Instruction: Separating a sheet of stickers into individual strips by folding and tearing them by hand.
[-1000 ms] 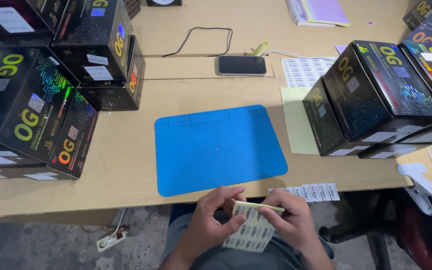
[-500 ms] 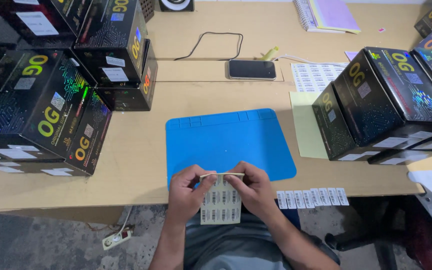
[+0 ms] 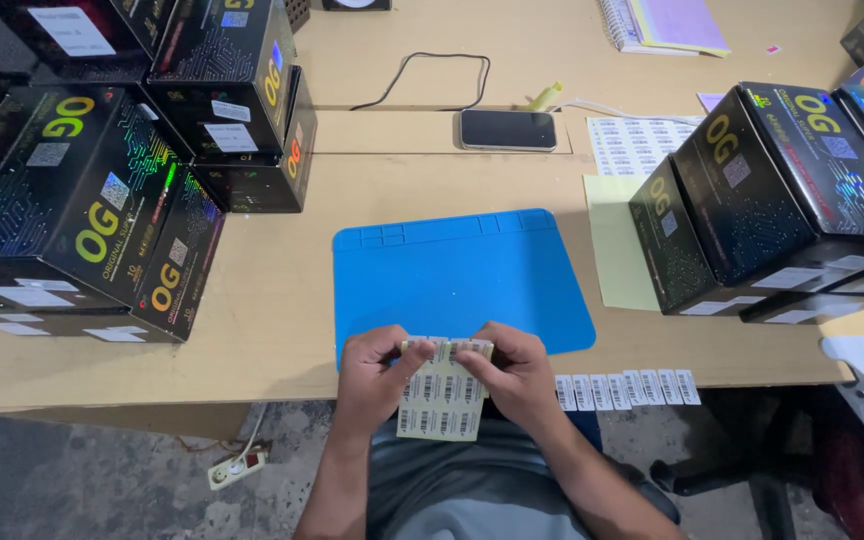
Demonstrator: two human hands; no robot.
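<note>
Both hands are gripping 1 label sheet just below the near edge of the blue mat. The left hand and right hand are pinching its top edge, fingers closed; neither is nearer. The sheet is hanging downward, long axis vertical, pale yellow, carrying barcode rows. Beyond the mat, a phone is lying flat.
</note>
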